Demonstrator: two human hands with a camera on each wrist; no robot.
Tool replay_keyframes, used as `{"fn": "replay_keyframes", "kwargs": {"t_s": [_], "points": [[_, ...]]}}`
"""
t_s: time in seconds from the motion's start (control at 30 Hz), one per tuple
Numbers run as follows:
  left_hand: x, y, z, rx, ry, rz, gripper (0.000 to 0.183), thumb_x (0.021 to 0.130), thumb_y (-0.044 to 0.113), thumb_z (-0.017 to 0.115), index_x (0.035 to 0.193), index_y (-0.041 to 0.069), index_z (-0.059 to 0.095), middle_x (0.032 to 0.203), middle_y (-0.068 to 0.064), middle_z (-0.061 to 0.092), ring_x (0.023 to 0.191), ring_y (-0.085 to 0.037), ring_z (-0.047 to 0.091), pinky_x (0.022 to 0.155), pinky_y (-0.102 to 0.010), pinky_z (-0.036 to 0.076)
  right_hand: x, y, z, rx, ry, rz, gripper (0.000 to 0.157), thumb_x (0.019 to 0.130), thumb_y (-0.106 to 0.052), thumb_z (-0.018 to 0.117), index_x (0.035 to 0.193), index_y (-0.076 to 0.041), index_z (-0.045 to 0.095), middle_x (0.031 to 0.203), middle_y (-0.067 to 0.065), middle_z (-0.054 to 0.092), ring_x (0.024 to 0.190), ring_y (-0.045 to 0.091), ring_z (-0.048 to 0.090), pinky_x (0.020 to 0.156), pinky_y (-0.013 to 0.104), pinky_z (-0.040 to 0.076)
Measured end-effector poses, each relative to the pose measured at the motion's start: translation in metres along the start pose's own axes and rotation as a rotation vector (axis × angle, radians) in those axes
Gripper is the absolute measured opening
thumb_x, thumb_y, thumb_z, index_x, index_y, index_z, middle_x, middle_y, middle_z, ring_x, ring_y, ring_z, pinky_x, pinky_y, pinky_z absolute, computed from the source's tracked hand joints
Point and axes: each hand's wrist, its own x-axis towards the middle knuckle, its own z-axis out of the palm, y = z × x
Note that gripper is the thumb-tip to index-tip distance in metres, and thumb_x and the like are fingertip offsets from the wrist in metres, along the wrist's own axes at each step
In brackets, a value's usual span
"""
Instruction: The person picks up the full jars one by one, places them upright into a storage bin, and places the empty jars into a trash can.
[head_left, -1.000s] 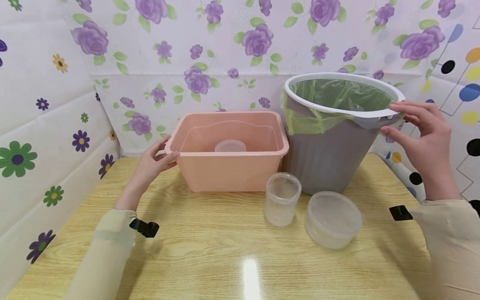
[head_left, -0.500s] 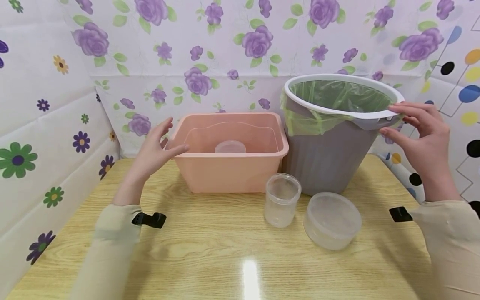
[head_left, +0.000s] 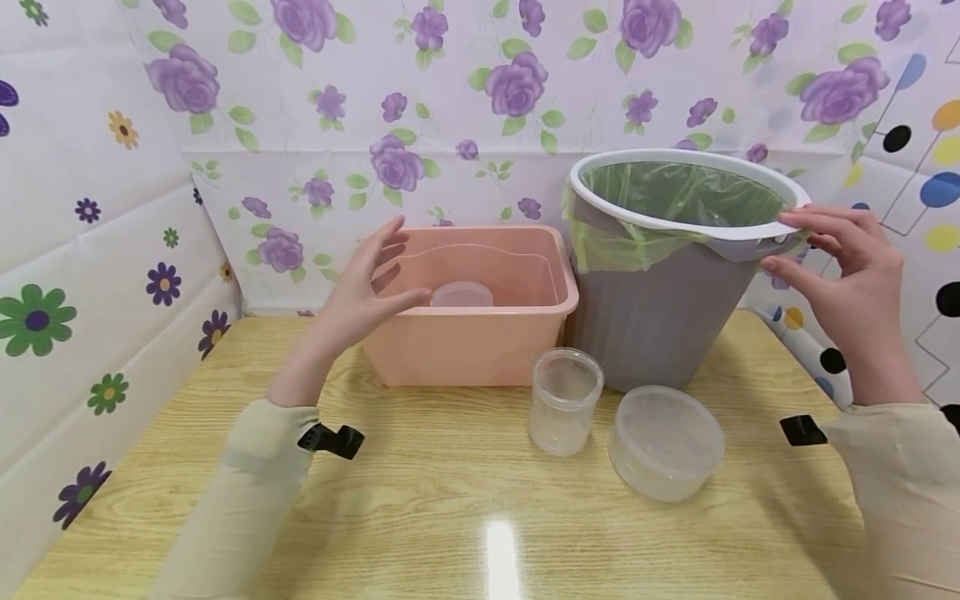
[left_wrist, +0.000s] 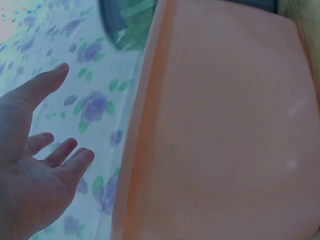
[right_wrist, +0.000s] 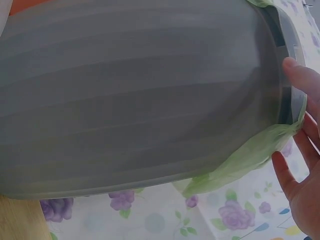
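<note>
My left hand [head_left: 352, 304] hovers at the left end of a pink plastic basin [head_left: 472, 346], fingers spread and holding nothing. In the left wrist view the fingers [left_wrist: 75, 160] stand apart from the basin's rim. A translucent round container [head_left: 461, 293] shows inside the basin, its lower part hidden by the front wall. On the right stands a grey trash can [head_left: 637, 317], lined with a green bag [head_left: 622, 246] under a white ring. My right hand [head_left: 858, 267] holds the right side of its rim, fingers on top and thumb below.
In front of the trash can a clear jar [head_left: 564, 408] stands upright, beside a wide, low lidded container [head_left: 666, 442]. All rest on a wood-grain table [head_left: 420, 508]. Flowered sheets [head_left: 300, 125] enclose the back and sides.
My left hand has let go of the basin's left rim, spread its fingers and moved right across the basin's end. The right hand stays at the trash can's rim.
</note>
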Motion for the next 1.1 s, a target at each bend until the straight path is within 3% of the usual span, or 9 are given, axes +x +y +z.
{"fn": "replay_keyframes", "kwargs": {"t_s": [0.17, 0.3, 0.43, 0.6, 0.9, 1.1], "points": [[0.001, -0.001, 0.029, 0.027, -0.016, 0.169, 0.089, 0.083, 0.007, 0.079, 0.156, 0.011, 0.029, 0.151, -0.013, 0.041, 0.142, -0.028, 0.042, 0.116, -0.038, 0.041, -0.001, 0.002, 0.000, 0.004, -0.001, -0.004, 0.047, 0.076, 0.009, 0.079, 0.121, -0.001, 0.070, 0.118, -0.018, 0.060, 0.120, 0.004, 0.049, 0.097, 0.011, 0.045], [-0.002, 0.000, 0.048, 0.002, -0.051, 0.258, 0.088, 0.082, 0.006, 0.079, 0.155, 0.013, 0.031, 0.149, -0.011, 0.044, 0.140, -0.025, 0.046, 0.113, -0.036, 0.044, -0.001, 0.003, 0.000, 0.008, 0.001, -0.012, 0.046, 0.076, 0.009, 0.079, 0.121, 0.000, 0.070, 0.118, -0.017, 0.060, 0.120, 0.005, 0.049, 0.097, 0.011, 0.045], [-0.005, 0.007, 0.065, -0.055, -0.110, 0.294, 0.088, 0.081, 0.003, 0.079, 0.155, 0.014, 0.031, 0.149, -0.011, 0.045, 0.138, -0.025, 0.047, 0.112, -0.035, 0.045, 0.000, 0.003, 0.000, 0.012, 0.006, -0.018, 0.046, 0.076, 0.009, 0.079, 0.120, 0.000, 0.070, 0.118, -0.017, 0.061, 0.120, 0.005, 0.050, 0.097, 0.011, 0.045], [-0.012, 0.012, 0.087, -0.056, -0.227, 0.307, 0.088, 0.082, 0.006, 0.079, 0.155, 0.016, 0.030, 0.150, -0.011, 0.046, 0.138, -0.025, 0.049, 0.111, -0.032, 0.046, 0.000, 0.004, 0.000, 0.002, 0.004, -0.005, 0.046, 0.077, 0.008, 0.079, 0.120, -0.001, 0.070, 0.119, -0.017, 0.060, 0.120, 0.005, 0.050, 0.097, 0.011, 0.045], [-0.021, 0.007, 0.125, 0.055, -0.404, 0.360, 0.083, 0.083, 0.014, 0.080, 0.153, 0.010, 0.035, 0.153, -0.009, 0.045, 0.135, -0.029, 0.051, 0.109, -0.032, 0.048, 0.000, 0.004, -0.001, -0.013, 0.009, -0.002, 0.046, 0.076, 0.007, 0.079, 0.120, -0.002, 0.071, 0.118, -0.019, 0.061, 0.120, 0.004, 0.050, 0.096, 0.011, 0.045], [-0.018, 0.005, 0.142, 0.157, -0.474, 0.380, 0.084, 0.083, 0.023, 0.081, 0.153, 0.014, 0.035, 0.154, -0.001, 0.043, 0.142, -0.018, 0.043, 0.116, -0.034, 0.040, -0.001, 0.004, -0.001, 0.002, 0.007, -0.007, 0.046, 0.076, 0.008, 0.079, 0.120, -0.001, 0.070, 0.118, -0.017, 0.061, 0.120, 0.005, 0.051, 0.095, 0.011, 0.045]]}}
